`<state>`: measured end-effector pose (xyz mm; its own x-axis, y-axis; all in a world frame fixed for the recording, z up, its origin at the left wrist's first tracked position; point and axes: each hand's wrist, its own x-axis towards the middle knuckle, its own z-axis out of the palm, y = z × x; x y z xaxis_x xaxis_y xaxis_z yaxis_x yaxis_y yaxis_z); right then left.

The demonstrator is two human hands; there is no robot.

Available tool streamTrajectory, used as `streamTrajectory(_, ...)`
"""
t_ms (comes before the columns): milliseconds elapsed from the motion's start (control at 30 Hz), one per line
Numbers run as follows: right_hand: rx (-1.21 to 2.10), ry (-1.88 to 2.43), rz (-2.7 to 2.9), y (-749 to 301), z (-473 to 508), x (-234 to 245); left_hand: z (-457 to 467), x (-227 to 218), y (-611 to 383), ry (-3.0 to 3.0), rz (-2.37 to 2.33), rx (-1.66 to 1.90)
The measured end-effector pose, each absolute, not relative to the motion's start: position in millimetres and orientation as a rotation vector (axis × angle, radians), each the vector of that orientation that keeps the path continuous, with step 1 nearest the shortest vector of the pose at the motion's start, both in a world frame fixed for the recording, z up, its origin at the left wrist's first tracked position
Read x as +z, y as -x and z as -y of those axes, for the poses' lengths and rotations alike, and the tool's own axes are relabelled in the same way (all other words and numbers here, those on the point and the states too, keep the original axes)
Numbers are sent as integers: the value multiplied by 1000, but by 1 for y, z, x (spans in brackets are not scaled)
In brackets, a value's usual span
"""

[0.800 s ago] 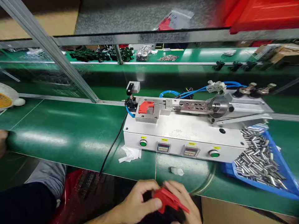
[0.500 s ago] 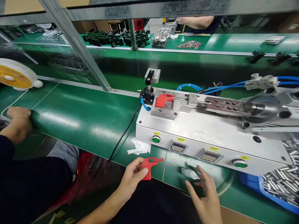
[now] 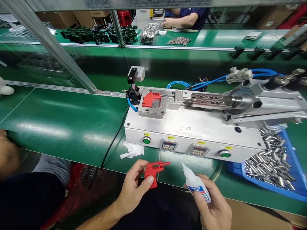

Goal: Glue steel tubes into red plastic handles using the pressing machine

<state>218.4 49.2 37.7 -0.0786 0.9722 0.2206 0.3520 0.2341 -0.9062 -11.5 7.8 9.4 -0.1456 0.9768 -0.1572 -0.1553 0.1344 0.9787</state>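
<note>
My left hand (image 3: 134, 188) is closed round a small red plastic part (image 3: 154, 169), held just over the near edge of the green bench. Beside it my right hand (image 3: 214, 207) grips a small white glue bottle (image 3: 195, 183) with its nozzle tilted up and left, toward the red part. Behind them stands a grey press machine (image 3: 192, 131) with green buttons and two counters. Another red part (image 3: 150, 99) sits in the fixture on its top left.
A blue tray (image 3: 268, 159) of small metal sleeves sits at the right. A crumpled white tissue (image 3: 131, 150) and a black cable (image 3: 112, 143) lie left of the machine. A co-worker's hand (image 3: 8, 153) rests at the left edge. Another person works across the far bench (image 3: 182, 19).
My right hand has picked the glue bottle up off the bench and holds it beside the red part. My left hand keeps the red part in about the same spot.
</note>
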Motion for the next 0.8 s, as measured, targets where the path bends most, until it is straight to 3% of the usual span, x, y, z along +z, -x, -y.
streamTrajectory(167, 746, 1458, 1455, -208, -41, 46, -7, 12, 8, -995, -1304, 1282)
streamTrajectory(467, 739, 1156, 1677, -210, -53, 47, -1, 12, 9, -1033, -1353, 1276)
streamTrajectory(800, 727, 1301, 1651, -210, -43, 48, 1, 15, 10, -1043, -1365, 1271)
